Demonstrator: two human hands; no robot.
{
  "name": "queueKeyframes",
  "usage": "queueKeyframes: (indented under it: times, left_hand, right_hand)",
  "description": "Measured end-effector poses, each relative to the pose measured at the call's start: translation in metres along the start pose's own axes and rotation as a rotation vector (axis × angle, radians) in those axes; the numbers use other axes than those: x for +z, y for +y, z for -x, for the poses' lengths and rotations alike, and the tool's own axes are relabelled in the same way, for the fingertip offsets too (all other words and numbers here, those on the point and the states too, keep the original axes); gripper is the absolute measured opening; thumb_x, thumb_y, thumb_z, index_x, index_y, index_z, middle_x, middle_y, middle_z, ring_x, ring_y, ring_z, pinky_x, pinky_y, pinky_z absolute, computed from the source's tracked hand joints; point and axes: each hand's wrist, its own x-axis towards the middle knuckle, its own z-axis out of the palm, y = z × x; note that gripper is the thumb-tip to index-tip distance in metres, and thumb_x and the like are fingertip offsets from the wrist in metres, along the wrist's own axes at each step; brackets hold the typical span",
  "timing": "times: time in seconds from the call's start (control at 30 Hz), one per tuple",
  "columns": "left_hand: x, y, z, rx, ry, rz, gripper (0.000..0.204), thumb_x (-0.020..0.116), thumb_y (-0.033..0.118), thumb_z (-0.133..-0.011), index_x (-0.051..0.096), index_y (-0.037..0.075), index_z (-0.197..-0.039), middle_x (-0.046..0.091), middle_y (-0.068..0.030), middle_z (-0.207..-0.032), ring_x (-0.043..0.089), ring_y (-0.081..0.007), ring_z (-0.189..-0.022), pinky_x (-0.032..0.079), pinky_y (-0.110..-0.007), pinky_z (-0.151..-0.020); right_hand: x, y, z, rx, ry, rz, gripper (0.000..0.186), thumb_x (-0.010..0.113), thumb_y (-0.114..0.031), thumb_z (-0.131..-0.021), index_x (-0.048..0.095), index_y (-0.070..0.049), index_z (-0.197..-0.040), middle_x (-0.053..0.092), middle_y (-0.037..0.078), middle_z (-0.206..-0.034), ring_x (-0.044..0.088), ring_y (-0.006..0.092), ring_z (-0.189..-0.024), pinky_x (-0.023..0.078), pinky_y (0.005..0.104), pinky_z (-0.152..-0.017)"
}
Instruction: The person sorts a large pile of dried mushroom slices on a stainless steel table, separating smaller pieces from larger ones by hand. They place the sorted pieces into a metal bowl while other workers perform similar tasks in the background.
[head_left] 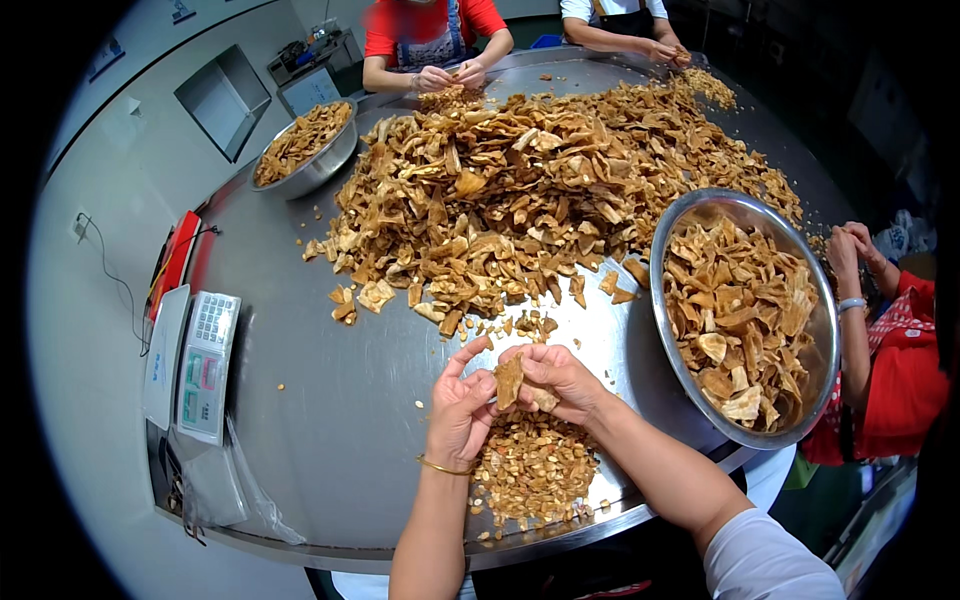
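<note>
Between my two hands is a dried brown slice (509, 380) with a rough, curled surface. My left hand (458, 408) pinches its left edge with the thumb, the index finger stretched out. My right hand (562, 378) grips it from the other side, and a paler piece (545, 398) shows beneath those fingers. Under my hands lies a heap of small, broken tan bits (535, 470). Beyond them, a large pile of similar dried slices (520, 190) covers the middle of the metal table (330, 420).
A steel bowl full of slices (825, 330) stands close on my right; another filled bowl (340, 155) is at the far left. A scale (207, 365) and plastic bags (225, 490) lie along the left edge. Co-workers' hands (450, 77) work across the table and at right (850, 250).
</note>
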Motion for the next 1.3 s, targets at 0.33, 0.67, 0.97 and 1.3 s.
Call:
queueKeyframes:
  times: [0.33, 0.67, 0.97, 1.3]
  left_hand:
    - [-0.004, -0.011, -0.002, 0.375, 0.21, -0.64, 0.043, 0.06, -0.002, -0.069, 0.038, -0.001, -0.106, 0.058, -0.0072, -0.071, 0.055, -0.0095, -0.064, 0.047, -0.021, -0.056]
    - [0.0, -0.004, -0.004, 0.056, 0.256, -0.076, 0.031, 0.058, 0.003, -0.073, 0.043, 0.0, -0.1, 0.057, -0.0085, -0.072, 0.055, -0.0125, -0.062, 0.048, -0.021, -0.055]
    - [-0.028, 0.006, -0.018, 0.476, 0.392, -1.41, 0.023, 0.071, 0.014, -0.058, 0.059, 0.005, -0.075, 0.049, -0.0103, -0.096, 0.047, -0.023, -0.091, 0.038, -0.033, -0.079]
    - [-0.075, 0.018, -0.076, 0.67, 0.47, -1.808, 0.019, 0.066, 0.006, -0.063, 0.057, 0.001, -0.079, 0.055, -0.0065, -0.07, 0.054, -0.0162, -0.056, 0.044, -0.026, -0.05]
  right_hand:
    - [0.012, -0.01, 0.003, 0.048, 0.169, 0.481, 0.02, 0.061, -0.013, -0.073, 0.048, -0.004, -0.086, 0.056, 0.003, -0.068, 0.05, 0.0065, -0.053, 0.038, 0.0162, -0.043]
    - [0.003, -0.01, -0.002, 0.017, 0.121, 0.417, 0.021, 0.059, -0.007, -0.073, 0.05, -0.002, -0.091, 0.056, 0.005, -0.067, 0.052, 0.0071, -0.053, 0.039, 0.0144, -0.042]
    - [-0.017, -0.026, 0.001, -0.195, 0.091, -0.228, 0.027, 0.048, -0.005, -0.069, 0.046, -0.002, -0.096, 0.052, 0.012, -0.083, 0.052, 0.0168, -0.062, 0.045, 0.0253, -0.044]
    - [-0.009, -0.024, -0.002, -0.066, 0.201, -0.402, 0.022, 0.052, -0.025, -0.078, 0.049, -0.008, -0.092, 0.048, 0.004, -0.07, 0.052, 0.0185, -0.064, 0.047, 0.0297, -0.048]
